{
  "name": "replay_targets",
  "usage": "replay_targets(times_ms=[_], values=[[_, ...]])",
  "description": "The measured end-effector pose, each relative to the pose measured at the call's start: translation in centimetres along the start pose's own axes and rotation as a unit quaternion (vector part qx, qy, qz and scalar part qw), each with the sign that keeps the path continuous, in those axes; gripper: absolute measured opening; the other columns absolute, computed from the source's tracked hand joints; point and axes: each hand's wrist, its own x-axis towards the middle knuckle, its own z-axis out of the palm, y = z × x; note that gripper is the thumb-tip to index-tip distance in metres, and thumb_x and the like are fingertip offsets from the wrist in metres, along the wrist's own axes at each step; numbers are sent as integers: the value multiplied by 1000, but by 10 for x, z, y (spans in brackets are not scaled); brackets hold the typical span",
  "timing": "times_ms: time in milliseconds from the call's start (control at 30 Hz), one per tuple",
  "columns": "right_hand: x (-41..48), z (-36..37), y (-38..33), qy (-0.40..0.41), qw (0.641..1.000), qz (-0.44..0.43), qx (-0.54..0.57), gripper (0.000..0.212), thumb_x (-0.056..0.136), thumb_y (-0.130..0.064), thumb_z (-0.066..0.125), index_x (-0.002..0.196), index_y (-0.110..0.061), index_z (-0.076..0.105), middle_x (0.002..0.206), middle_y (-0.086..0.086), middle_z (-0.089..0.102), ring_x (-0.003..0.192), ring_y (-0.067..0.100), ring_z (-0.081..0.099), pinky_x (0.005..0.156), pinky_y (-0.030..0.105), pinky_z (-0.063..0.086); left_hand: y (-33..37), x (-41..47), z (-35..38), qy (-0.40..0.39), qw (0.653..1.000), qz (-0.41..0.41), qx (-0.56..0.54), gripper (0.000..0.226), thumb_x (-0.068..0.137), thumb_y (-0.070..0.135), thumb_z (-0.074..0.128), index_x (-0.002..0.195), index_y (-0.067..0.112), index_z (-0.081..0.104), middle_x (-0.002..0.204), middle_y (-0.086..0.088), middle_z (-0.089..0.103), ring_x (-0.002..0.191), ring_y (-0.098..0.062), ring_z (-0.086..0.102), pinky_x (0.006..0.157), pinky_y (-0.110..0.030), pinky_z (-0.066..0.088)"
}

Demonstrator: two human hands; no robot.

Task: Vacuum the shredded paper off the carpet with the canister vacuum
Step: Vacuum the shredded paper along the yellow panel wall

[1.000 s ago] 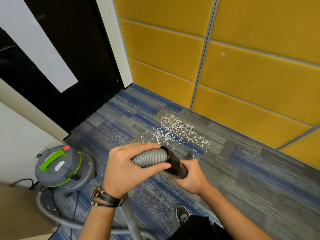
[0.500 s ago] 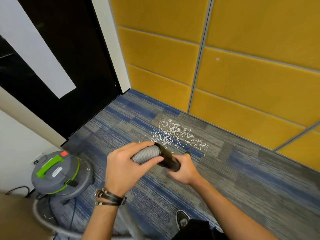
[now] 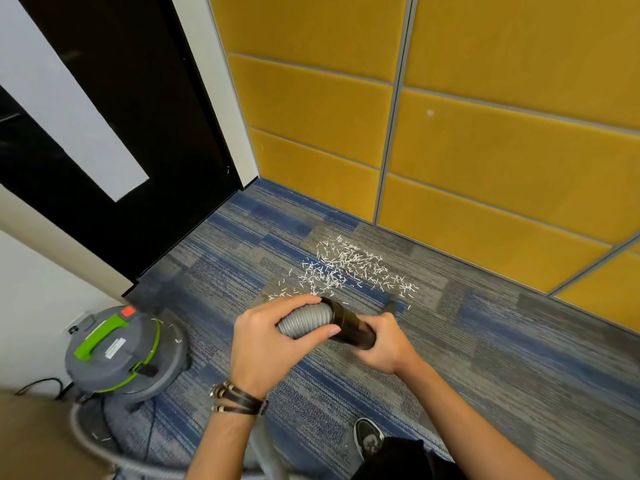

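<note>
White shredded paper lies scattered on the blue-grey carpet near the yellow wall. My left hand grips the grey ribbed vacuum hose where it joins the black tube. My right hand holds that black tube, whose far end points toward the paper; the nozzle tip shows just past my fingers. The grey and green canister vacuum stands on the carpet at the left, its hose looping along the floor below my arms.
Yellow padded wall panels close off the far side. A black door and white wall stand at the left. My shoe rests on the carpet at the bottom. A dark power cord trails by the canister, which has paper bits on it.
The view has shifted slightly, and both hands with the hose and tube sit a little nearer the paper. The grip on each is the same.
</note>
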Motion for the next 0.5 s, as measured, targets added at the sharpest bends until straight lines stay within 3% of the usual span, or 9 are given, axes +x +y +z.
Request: replay_targets(times_ms=[167, 433, 500], values=[[-2, -10, 8, 8, 1000, 14, -4, 25, 75, -12, 75, 67, -29, 59, 52, -7, 56, 46, 10, 49, 49, 19, 35, 1, -1, 15, 17, 1000, 8, 22, 46, 73, 61, 86, 110, 34, 82, 99, 21, 77, 89, 1, 72, 81, -31, 61], [25, -19, 7, -17, 999, 10, 40, 15, 74, -7, 71, 68, -14, 59, 56, 1, 59, 47, 11, 52, 45, 33, 42, 13, 18, 25, 34, 999, 37, 18, 47, 73, 58, 89, 109, 28, 82, 96, 18, 76, 85, -4, 73, 78, -34, 62], [20, -22, 7, -16, 999, 10, 50, 18, 73, -5, 72, 68, -17, 58, 56, 1, 58, 48, 8, 49, 47, 28, 39, 16, 21, 27, 31, 998, 49, 11, 47, 72, 57, 90, 108, 28, 83, 96, 19, 76, 86, -4, 73, 79, -32, 61]])
